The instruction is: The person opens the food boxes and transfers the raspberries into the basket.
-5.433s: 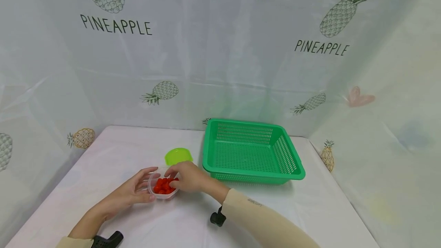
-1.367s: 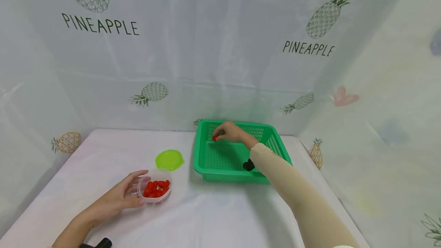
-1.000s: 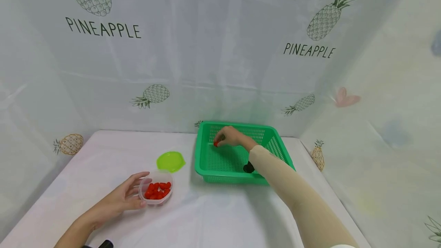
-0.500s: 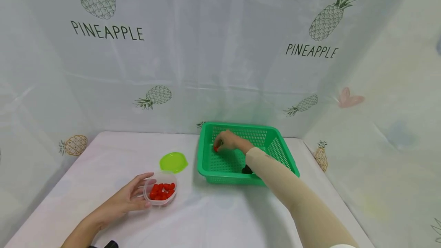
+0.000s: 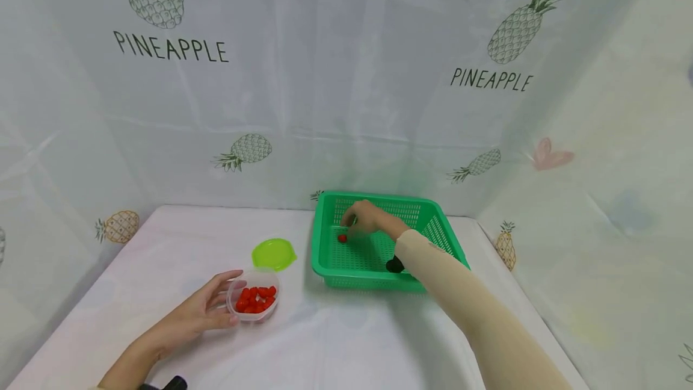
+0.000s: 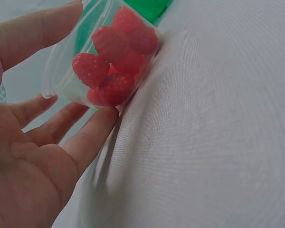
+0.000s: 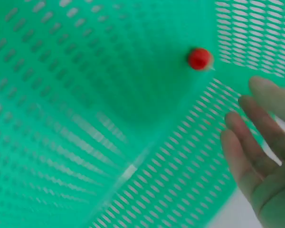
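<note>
My left hand [image 5: 197, 312] holds a clear plastic tub [image 5: 231, 309] by its left side, thumb and fingers spread around the wall. Inside lie several red raspberries [image 6: 109, 45], their bumpy skins plain in the left wrist view. Over the left part of a green perforated basket [image 5: 352, 278], my right hand [image 5: 367, 218] has its fingers apart and nothing between them. A single raspberry [image 5: 342, 238] rests on the basket floor just below that hand. In the right wrist view this raspberry [image 7: 200, 59] sits near a corner, apart from the fingertips.
A lime-green lid [image 5: 274, 254] lies on the white tablecloth [image 5: 303, 342] between tub and basket. Behind the table hangs a pineapple-print sheet [image 5: 335, 77]. Dark wrist cameras [image 5: 395, 265] are strapped to both wrists.
The right hand went from the tub to the basket with a raspberry, lowered it, let go and has lifted slightly away. The left hand stays at the tub.
</note>
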Demonstrator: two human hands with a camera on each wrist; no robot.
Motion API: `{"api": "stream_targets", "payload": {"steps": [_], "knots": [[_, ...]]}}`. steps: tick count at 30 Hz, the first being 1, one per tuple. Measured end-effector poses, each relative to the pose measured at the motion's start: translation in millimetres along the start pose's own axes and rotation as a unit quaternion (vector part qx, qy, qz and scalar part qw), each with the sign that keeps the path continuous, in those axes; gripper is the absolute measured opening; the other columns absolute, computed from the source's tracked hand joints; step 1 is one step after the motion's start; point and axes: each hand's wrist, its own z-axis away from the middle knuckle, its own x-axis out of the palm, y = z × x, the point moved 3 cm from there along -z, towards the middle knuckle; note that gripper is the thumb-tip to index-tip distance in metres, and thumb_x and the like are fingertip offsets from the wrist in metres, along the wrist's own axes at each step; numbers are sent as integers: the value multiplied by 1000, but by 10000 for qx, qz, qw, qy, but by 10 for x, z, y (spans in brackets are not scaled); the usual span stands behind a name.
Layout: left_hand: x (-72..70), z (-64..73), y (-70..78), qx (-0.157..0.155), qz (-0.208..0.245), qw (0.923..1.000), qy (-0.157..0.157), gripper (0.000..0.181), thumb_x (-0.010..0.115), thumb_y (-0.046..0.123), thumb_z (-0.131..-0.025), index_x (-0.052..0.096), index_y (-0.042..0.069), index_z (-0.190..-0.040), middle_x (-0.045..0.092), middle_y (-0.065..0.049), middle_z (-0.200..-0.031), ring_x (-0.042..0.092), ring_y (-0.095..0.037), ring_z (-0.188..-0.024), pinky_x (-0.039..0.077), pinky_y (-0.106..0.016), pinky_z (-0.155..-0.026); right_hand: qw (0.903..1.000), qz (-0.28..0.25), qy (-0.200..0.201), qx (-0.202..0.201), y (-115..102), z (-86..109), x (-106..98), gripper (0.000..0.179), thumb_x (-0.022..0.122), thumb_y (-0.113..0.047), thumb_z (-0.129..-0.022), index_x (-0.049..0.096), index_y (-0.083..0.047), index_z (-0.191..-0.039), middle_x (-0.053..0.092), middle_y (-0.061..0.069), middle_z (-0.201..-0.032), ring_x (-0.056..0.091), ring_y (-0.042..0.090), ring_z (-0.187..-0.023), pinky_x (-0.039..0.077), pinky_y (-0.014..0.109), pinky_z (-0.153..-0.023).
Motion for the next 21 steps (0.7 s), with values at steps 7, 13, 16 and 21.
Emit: {"api": "stream_targets", "payload": {"steps": [7, 13, 16, 21], "knots": [[-8, -2, -14, 53, -3, 10000, 10, 93, 81, 22, -95, 23, 20, -167, 30, -23, -167, 36, -49, -151, 51, -44, -111, 9986, -204, 345, -354, -213, 197, -261, 34, 73, -10, -102, 71, -3, -135, 71, 16, -136, 69, 34, -122, 56, 43, -102], [-5, 9, -44, -18, 32, 10000, 70, 93, 81, 24, -94, 23, 21, -167, 30, -23, -167, 35, -49, -151, 50, -50, -111, 9950, -101, 602, -794, -538, 358, -351, 33, 75, -11, -100, 73, -7, -133, 73, 11, -134, 68, 34, -125, 55, 44, -104], [-15, 2, -43, 46, -32, 10000, 35, 92, 81, 24, -95, 24, 21, -167, 30, -22, -168, 35, -49, -151, 51, -47, -111, 9927, -171, 766, -917, -684, 409, -338, 34, 76, -12, -99, 72, -5, -133, 74, 9, -132, 69, 30, -124, 56, 43, -103], [-23, -17, -34, 230, -42, 9997, -39, 91, 80, 21, -95, 25, 21, -166, 32, -21, -168, 35, -48, -151, 53, -28, -105, 9875, -402, 918, -1221, -949, 458, -246, 36, 75, -11, -99, 72, -4, -134, 74, 11, -130, 69, 26, -121, 57, 39, -101]]}}
